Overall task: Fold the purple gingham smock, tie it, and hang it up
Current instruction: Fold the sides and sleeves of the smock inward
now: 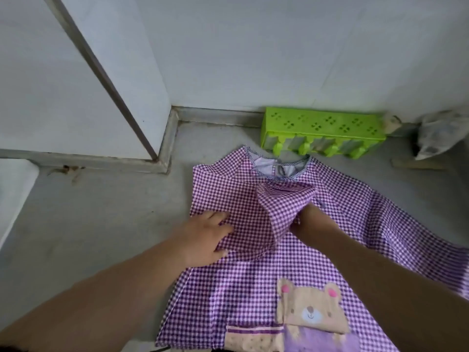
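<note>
Purple gingham smock [253,283] lying spread on grey concrete floor [101,224], neckline toward white wall [253,47] | left hand [205,240] pressing flat, fingers straight, on folded sleeve | right hand [308,222] pinching raised fold of fabric | green plastic rack [322,129] sitting against skirting.

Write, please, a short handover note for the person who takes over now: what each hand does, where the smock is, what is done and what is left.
Left hand: open, pressing flat on the smock's folded-in left side.
Right hand: grips a raised fold of fabric near the smock's middle.
Purple gingham smock: spread on the grey floor, neckline toward the green plastic rack by the wall, bear patch nearest the person.
Done: one side looks folded in.
Left: finish folding, tie, hang up.
</note>
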Demonstrator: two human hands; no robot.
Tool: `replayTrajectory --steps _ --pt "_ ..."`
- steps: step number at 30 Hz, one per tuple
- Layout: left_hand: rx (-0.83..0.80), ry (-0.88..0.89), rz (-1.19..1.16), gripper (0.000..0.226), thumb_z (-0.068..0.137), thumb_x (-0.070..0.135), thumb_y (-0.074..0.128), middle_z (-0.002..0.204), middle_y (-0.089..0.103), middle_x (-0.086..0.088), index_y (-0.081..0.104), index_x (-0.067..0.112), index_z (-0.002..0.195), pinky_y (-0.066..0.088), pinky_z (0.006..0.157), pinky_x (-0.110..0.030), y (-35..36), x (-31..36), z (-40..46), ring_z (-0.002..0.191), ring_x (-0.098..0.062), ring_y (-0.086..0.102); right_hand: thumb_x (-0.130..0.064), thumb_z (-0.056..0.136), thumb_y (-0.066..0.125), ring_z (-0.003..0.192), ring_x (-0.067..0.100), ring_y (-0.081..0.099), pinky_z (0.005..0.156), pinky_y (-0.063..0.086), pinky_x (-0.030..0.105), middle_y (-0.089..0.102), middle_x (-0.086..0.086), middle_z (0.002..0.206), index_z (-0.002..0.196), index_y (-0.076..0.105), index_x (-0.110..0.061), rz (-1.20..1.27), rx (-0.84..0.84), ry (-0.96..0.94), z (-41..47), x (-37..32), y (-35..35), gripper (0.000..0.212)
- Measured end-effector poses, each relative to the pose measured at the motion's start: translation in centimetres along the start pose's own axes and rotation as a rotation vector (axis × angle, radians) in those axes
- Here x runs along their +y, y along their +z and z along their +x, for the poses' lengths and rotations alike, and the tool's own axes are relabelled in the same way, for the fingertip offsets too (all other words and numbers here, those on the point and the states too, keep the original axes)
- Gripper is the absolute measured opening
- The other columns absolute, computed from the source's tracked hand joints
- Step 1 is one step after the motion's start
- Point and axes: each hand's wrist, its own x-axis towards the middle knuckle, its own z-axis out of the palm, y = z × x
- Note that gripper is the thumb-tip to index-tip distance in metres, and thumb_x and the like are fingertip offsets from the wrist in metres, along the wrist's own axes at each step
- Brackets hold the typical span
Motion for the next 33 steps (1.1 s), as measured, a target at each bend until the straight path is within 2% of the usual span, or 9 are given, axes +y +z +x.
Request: replayTrajectory --steps 6,9,13,16,21,24,27,30,33 --pt "-0.033 -0.013 0.107 0.083 0.093 0.066 0.058 0.172 0.014 -0.008 0.017 0.043 0.162 0.031 0.122 -0.052 -1.1 2.4 2.1 0.151 -0.033 0.028 -0.028 0.089 0.053 0.087 0.026 0.065 0.081 0.055 0.038 0.072 0.004 0.106 0.097 0.07 -0.023 0.421 0.182 0.459 -2.7 4.7 -2.5 0.02" --pt "-0.05 0.076 0.123 0.084 0.093 0.059 0.062 0.176 -0.003 -0.002 0.017 0.042 0.162 0.032 0.124 -0.053 -0.9 2.8 2.7 0.154 -0.031 0.021 -0.033 0.089 0.062 0.113 0.024 0.057 0.1 0.048 0.043 0.061 0.002 0.122 0.115 0.061 -0.022 0.241 0.336 0.163 -3.2 3.3 -3.2 0.028" --pt "-0.086 0.109 0.184 0.092 0.085 0.058 0.068 0.173 0.011 -0.005 0.018 0.041 0.16 0.042 0.115 -0.052 -1.5 4.2 3.6 0.147 -0.031 0.03 -0.048 0.086 0.059 0.146 0.018 0.034 0.123 0.025 0.046 0.045 -0.01 0.154 0.141 0.051 -0.034 -0.106 0.104 -0.42 -3.2 -1.9 -3.7 0.057" --pt "-0.09 0.079 0.19 0.095 0.08 0.061 0.072 0.169 0.02 -0.006 0.022 0.04 0.158 0.047 0.11 -0.052 -1.9 5.0 4.4 0.141 -0.03 0.036 -0.041 0.084 0.062 0.151 0.023 0.031 0.126 0.008 0.049 0.054 -0.009 0.148 0.141 0.055 -0.03 -0.285 -0.087 -0.51 -2.2 -3.0 -1.9 0.059" --pt "-0.124 0.021 0.115 0.097 0.088 0.068 0.061 0.171 0.013 -0.002 0.003 0.047 0.162 0.04 0.117 -0.055 -2.1 5.2 5.1 0.15 -0.032 0.025 -0.038 0.097 0.048 0.113 0.026 0.051 0.114 0.016 0.052 0.062 -0.006 0.093 0.094 0.063 -0.025 -0.602 -0.203 -0.285 -2.7 -0.1 -3.9 0.021" --pt "-0.103 -0.011 0.104 0.091 0.093 0.072 0.051 0.169 0.02 -0.006 0.002 0.043 0.164 0.043 0.114 -0.055 -2.6 6.0 6.2 0.147 -0.034 0.031 -0.038 0.099 0.042 0.101 0.025 0.053 0.101 0.027 0.049 0.064 -0.006 0.091 0.088 0.07 -0.022 -0.826 -0.285 -0.207 -3.9 1.8 -6.0 0.033" --pt "-0.075 0.04 0.192 0.093 0.093 0.067 0.057 0.171 0.014 -0.007 0.014 0.028 0.165 0.042 0.116 -0.053 -3.2 6.8 7.5 0.15 -0.033 0.028 -0.039 0.093 0.043 0.09 0.024 0.056 0.087 0.035 0.042 0.063 -0.003 0.091 0.086 0.07 -0.02 -0.673 -0.064 -0.2 -4.1 3.2 -6.8 0.034" --pt "-0.092 0.126 0.202 0.097 0.09 0.06 0.067 0.176 -0.003 -0.003 0.013 0.03 0.164 0.035 0.122 -0.054 -3.6 7.5 8.7 0.158 -0.034 0.014 -0.043 0.089 0.049 0.116 0.026 0.055 0.099 0.041 0.045 0.06 -0.001 0.125 0.116 0.064 -0.028 -0.396 0.167 -0.289 -2.9 2.7 -7.2 0.035" --pt "-0.094 0.146 0.191 0.103 0.086 0.063 0.069 0.175 0.003 -0.008 -0.001 0.047 0.16 0.037 0.12 -0.057 -4.2 8.2 10.0 0.156 -0.037 0.015 -0.044 0.083 0.062 0.153 0.024 0.023 0.124 0.016 0.05 0.027 -0.005 0.166 0.154 0.03 -0.04 -0.308 0.02 -0.398 -0.5 1.5 -6.9 0.078"
